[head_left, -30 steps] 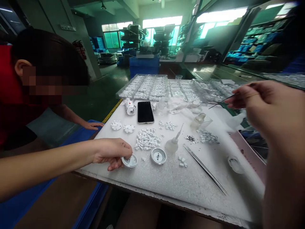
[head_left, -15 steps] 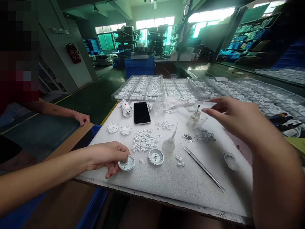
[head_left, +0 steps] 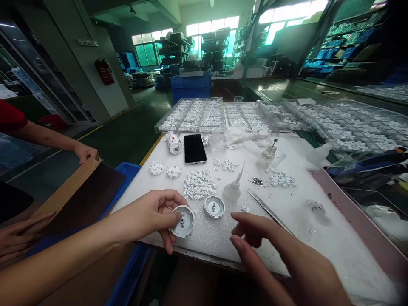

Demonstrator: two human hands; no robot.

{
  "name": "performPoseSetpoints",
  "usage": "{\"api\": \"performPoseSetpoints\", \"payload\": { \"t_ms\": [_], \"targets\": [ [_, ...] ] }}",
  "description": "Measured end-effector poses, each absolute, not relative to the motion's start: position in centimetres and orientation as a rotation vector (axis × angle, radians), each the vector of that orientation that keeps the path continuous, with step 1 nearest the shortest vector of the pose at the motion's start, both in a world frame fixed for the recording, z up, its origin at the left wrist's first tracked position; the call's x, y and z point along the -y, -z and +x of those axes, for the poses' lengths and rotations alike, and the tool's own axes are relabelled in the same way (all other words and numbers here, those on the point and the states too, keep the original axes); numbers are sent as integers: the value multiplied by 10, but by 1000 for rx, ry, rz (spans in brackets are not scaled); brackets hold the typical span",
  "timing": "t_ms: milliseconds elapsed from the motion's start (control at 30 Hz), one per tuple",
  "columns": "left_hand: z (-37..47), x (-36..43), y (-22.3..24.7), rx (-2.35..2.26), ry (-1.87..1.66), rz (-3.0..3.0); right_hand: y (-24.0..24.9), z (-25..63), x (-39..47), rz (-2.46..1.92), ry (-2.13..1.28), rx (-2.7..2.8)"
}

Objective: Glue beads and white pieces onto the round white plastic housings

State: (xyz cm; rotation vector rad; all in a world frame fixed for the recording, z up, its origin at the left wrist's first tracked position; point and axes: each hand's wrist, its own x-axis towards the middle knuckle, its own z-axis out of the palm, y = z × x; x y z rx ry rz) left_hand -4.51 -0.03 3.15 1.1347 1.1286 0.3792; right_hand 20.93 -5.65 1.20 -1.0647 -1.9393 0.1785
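Near the table's front edge, my left hand grips a round white plastic cap, its hollow side with a central post tilted toward me. A similar cap lies flat just to its right. My right hand hovers over the front of the table, thumb and forefinger apart, with nothing between them. Small white pieces lie beyond its fingertips, partly hidden. Metal tweezers rest behind this hand. Beyond the flat cap stand a squeeze bottle with a thin nozzle and a pile of small white parts.
A phone, a white cylindrical assembly and two white discs lie farther back. A glass jar stands at right near tiny metallic bits. Parts trays line the back. At left, another person's hands hold a cardboard box.
My right hand has come down from beside the jar to the table's front. My left hand has lifted and tilted the cap. The other person's box has shifted left.
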Motion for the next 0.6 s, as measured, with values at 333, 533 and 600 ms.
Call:
{"api": "performPoseSetpoints", "payload": {
  "t_ms": [333,533,600],
  "targets": [
    [-23,38,-25,-1119,-626,2028,38,167,61,-947,-535,1723],
    [-14,57,5,-1004,-767,2181,53,168,76,-1010,-364,1690],
    [-11,59,17,-927,-805,2232,54,172,79,-1037,-373,1717]
  ]
}}
